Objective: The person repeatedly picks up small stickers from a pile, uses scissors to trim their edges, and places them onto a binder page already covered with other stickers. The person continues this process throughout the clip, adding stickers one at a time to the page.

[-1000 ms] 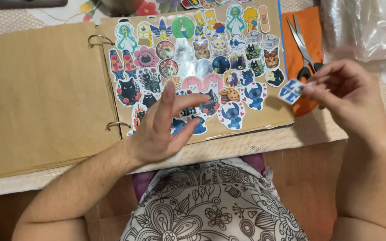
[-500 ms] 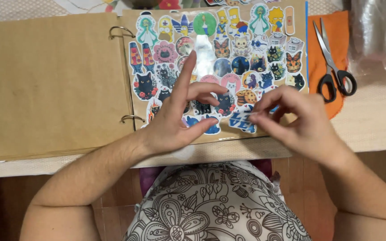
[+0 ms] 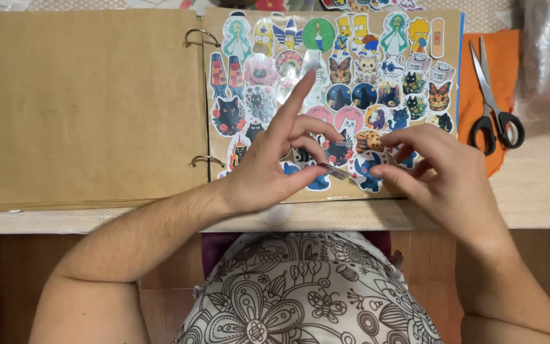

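Left hand (image 3: 268, 169), right hand (image 3: 444, 172) pinch sticker (image 3: 333, 171)

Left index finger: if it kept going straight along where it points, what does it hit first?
The left hand has its index finger aimed up and away, over the sticker-covered brown album page. Carried straight on, it likely meets the round green sticker near the page's top edge, though its height above the page is unclear.
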